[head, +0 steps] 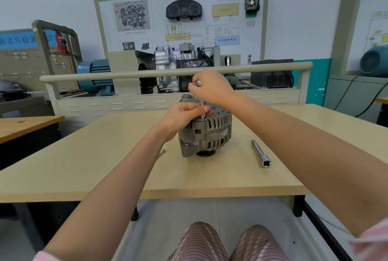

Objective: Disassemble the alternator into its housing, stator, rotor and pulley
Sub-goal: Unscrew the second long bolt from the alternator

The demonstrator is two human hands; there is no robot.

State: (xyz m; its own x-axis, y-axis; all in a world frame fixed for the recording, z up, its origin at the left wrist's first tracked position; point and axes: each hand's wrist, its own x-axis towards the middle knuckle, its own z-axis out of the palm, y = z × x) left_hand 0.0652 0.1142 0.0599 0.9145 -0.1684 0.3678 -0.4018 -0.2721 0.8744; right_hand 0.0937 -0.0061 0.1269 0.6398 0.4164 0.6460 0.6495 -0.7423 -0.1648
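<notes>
A small metal pin [162, 152] lies on the table [84, 156] at the left. The left hand [182, 115] curls against the top of the alternator [206, 132], which stands mid-table, pulley end down. Directly above, the right hand [212, 88] pinches a slim driver [202, 103], its shaft vertical, tip at the housing's top rim (likely a through-bolt). A socket extension [261, 153] lies right. No containers are in sight.

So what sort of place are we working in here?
Most likely an automotive training workshop or classroom. A wall display board carries an instrument cluster and wiring diagrams, a cutaway gearbox sits on the stand below it, and an alternator stands on a plain desk.
</notes>
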